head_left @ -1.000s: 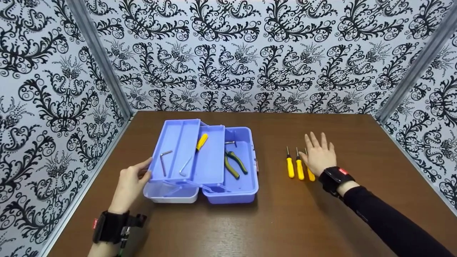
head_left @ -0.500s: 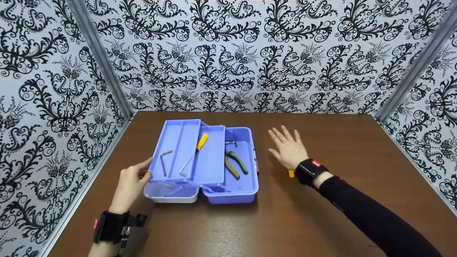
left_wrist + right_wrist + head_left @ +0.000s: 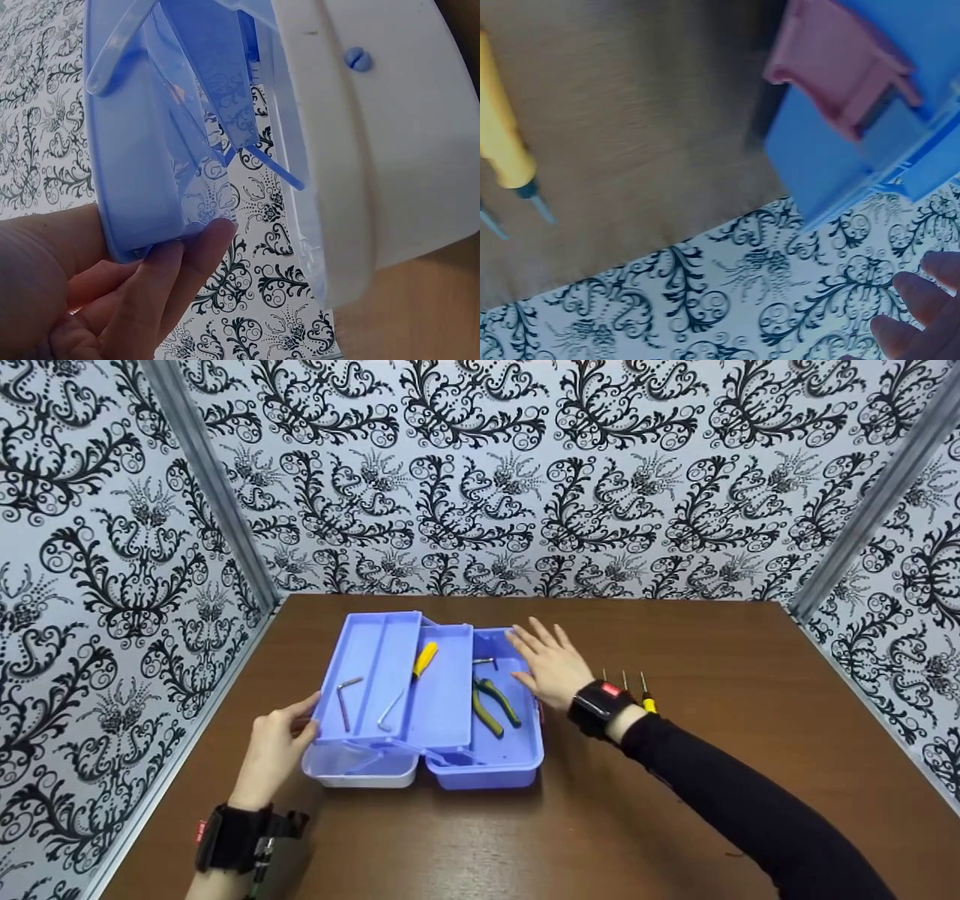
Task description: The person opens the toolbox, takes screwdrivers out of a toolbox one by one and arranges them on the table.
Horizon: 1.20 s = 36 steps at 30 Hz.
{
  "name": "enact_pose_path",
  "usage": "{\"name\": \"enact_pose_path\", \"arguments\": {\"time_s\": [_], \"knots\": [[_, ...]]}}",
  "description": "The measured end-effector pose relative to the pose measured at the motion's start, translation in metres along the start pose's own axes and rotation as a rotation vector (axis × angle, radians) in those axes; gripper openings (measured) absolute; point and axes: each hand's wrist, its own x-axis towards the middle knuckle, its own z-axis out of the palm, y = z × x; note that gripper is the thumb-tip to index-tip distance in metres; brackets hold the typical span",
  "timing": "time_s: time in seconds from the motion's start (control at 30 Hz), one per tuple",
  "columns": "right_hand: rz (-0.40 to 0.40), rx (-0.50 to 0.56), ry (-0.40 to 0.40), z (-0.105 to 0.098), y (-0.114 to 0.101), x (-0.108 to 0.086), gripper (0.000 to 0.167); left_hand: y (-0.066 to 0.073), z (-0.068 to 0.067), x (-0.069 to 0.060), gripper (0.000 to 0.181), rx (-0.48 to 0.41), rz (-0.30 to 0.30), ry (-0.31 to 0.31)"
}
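Observation:
The left hand (image 3: 274, 750) pinches the near-left corner of the upper tray (image 3: 397, 660) of a blue toolbox; in the left wrist view its thumb and fingers (image 3: 154, 289) hold the tray's corner. With fingers straight and spread, the right hand (image 3: 553, 666) hovers over the right edge of the toolbox (image 3: 484, 776), holding nothing. Below and left of it, pliers with green handles (image 3: 487, 720) and a small metal tool (image 3: 484, 661) lie in the deep compartment. A yellow-handled screwdriver (image 3: 425, 660) and a hex key (image 3: 343, 705) lie in the trays.
Right of the toolbox, several screwdrivers (image 3: 649, 703) lie on the brown table (image 3: 510, 840), partly hidden by the right wrist and sleeve. A reddish latch (image 3: 840, 60) shows on the box's side. Patterned walls (image 3: 480, 495) stand behind and beside the table.
The right hand has moved left from above the screwdrivers to the toolbox's right edge, its fingers still spread. The left hand has stayed at the tray corner.

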Motion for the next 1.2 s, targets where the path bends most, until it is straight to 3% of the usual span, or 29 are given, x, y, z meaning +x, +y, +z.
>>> {"name": "enact_pose_path", "arguments": {"time_s": [0.47,0.63,0.93,1.2], "knots": [[-0.093,0.047,-0.036,0.0,-0.049,0.036,0.064,0.0,0.0,0.0,0.04,-0.022,-0.009,-0.007],[-0.113,0.067,-0.11,0.002,-0.069,0.049,0.064,-0.001,0.001,0.0,0.04,-0.014,-0.009,-0.008],[-0.105,-0.005,-0.226,0.016,-0.099,0.07,0.067,-0.003,0.001,-0.001,0.04,-0.012,-0.007,-0.012],[-0.1,-0.05,-0.197,0.026,-0.108,0.08,0.063,-0.004,0.001,0.0,0.04,0.007,-0.007,-0.017]]}}
